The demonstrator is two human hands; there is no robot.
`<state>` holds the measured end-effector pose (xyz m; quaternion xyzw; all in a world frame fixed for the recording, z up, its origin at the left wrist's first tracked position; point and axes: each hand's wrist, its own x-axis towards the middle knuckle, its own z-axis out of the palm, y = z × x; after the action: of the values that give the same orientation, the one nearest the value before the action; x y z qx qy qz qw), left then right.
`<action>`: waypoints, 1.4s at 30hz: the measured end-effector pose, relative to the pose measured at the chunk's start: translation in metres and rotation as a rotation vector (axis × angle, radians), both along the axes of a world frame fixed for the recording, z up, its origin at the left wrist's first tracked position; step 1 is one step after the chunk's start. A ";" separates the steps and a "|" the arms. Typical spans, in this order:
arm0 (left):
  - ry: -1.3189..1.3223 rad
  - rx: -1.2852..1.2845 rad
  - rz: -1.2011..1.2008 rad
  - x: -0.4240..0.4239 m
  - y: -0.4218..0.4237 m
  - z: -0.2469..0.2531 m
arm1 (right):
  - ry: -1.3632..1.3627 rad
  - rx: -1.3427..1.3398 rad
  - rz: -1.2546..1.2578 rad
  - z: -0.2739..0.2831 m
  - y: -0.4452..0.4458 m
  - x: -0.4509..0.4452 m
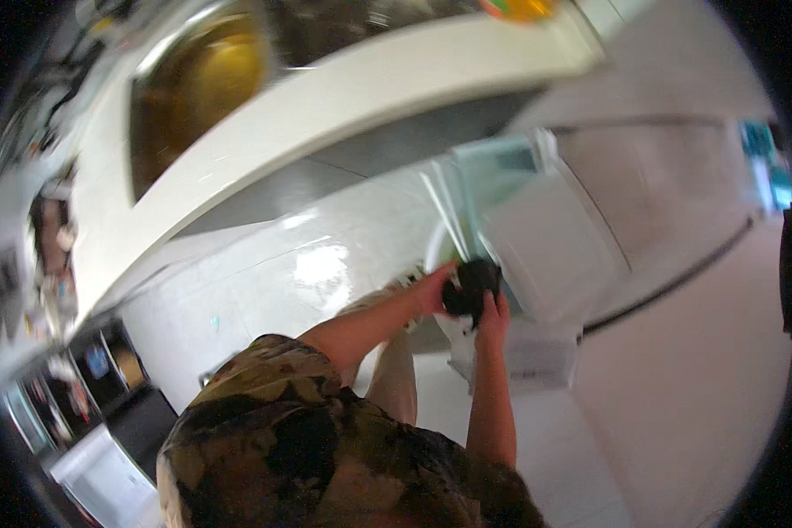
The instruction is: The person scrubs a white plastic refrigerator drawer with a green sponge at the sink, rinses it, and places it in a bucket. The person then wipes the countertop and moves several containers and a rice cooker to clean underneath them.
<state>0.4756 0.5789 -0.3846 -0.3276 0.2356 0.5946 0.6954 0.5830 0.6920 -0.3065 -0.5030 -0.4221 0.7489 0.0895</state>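
Note:
Both of my hands are on a black object, soft-looking and blurred, whose exact kind I cannot tell. My left hand grips its left side, and my right hand holds its lower right side. Just beyond the object, thin white rods stand or lean beside a translucent pale-green container. A large white box-like thing is right of the container. Motion blur hides the fingertips and finer detail.
A white countertop with a dark edge curves across the upper left, bearing a basin with something yellow. Dark shelves with mixed items stand at lower left. A dark bar or cable runs along the right.

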 end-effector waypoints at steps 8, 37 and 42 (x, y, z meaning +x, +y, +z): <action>0.479 0.240 0.140 -0.034 -0.103 0.125 | 0.156 -0.061 0.503 0.110 -0.059 -0.007; 1.352 -0.796 0.598 -0.025 -0.681 0.318 | 0.245 -0.115 1.110 0.295 -0.467 -0.183; 1.045 -0.858 0.874 0.011 -0.800 0.322 | 0.193 -0.216 1.087 0.291 -0.557 -0.231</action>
<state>0.4867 -0.2207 -0.0631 -0.3082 0.5889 0.7470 0.0132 0.3517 0.1354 -0.0155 -0.1486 -0.5313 0.7690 -0.3229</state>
